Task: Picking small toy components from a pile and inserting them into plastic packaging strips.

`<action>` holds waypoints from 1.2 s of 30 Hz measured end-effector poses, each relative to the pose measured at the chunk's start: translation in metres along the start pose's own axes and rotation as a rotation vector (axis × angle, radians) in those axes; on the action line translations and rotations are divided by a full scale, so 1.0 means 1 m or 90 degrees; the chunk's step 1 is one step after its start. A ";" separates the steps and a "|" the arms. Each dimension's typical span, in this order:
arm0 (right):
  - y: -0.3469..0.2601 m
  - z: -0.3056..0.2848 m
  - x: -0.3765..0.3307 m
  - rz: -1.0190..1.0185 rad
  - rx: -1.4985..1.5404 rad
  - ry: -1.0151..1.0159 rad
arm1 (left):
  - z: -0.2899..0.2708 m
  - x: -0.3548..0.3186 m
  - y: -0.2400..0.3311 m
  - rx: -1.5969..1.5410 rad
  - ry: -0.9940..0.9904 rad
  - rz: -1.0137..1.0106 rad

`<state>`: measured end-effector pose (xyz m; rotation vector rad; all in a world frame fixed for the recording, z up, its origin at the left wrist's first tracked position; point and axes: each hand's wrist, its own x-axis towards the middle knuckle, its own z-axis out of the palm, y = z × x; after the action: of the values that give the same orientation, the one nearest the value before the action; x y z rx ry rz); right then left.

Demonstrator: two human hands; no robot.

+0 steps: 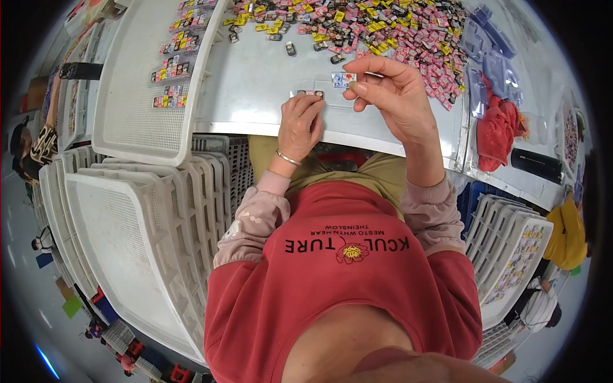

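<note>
2 small packets lie side by side under the left hand fingertips; right hand (nearer the pile) pinches another packet.

Left hand presses small packets on grey tabletop; right hand pinches one small piece near the colourful heap.

We are in a packing workshop: stacked white trays, a heap of small packets, other workers nearby.
</note>
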<state>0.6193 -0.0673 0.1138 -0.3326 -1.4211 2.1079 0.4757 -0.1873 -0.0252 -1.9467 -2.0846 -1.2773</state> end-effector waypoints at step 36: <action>-0.040 -0.008 0.026 0.059 -0.078 -0.101 | 0.000 0.002 0.001 0.001 0.012 0.005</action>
<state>0.6145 -0.0351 0.1494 -0.2888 -1.6607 2.1657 0.4765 -0.1859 -0.0241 -1.9331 -2.0658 -1.2876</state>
